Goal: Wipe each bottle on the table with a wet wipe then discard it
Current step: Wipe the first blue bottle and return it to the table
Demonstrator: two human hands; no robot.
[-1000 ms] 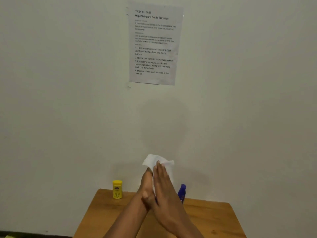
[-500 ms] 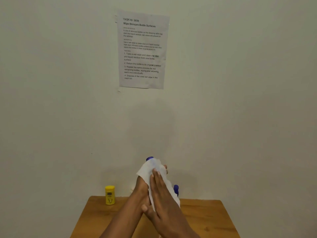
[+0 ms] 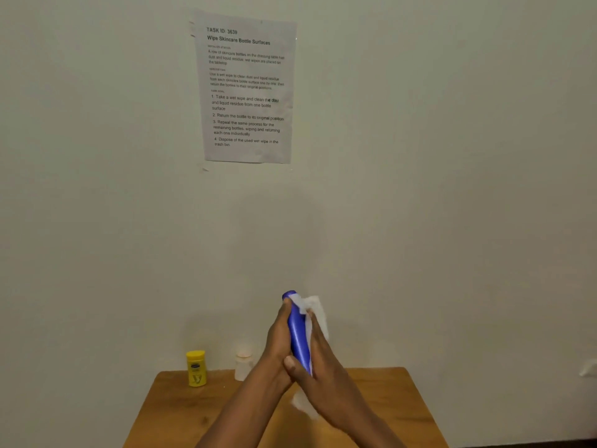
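I hold a tall blue bottle (image 3: 298, 337) upright above the wooden table (image 3: 168, 405), between both palms. My left hand (image 3: 277, 334) grips its left side. My right hand (image 3: 318, 360) presses a white wet wipe (image 3: 315, 310) against its right side, the thumb across the bottle's base. The wipe sticks out above my right fingers and hangs below the palm. A small yellow bottle (image 3: 196, 368) stands at the table's back left. Next to it stands a pale whitish bottle (image 3: 243, 363), partly behind my left wrist.
A printed task sheet (image 3: 247, 88) is taped on the cream wall behind the table. The table's back edge touches the wall. A small white fitting (image 3: 588, 370) shows at the far right edge.
The wipe has slid off the front of the blue bottle to its right side, baring the blue body. The view shifted, and the whitish bottle has come into sight.
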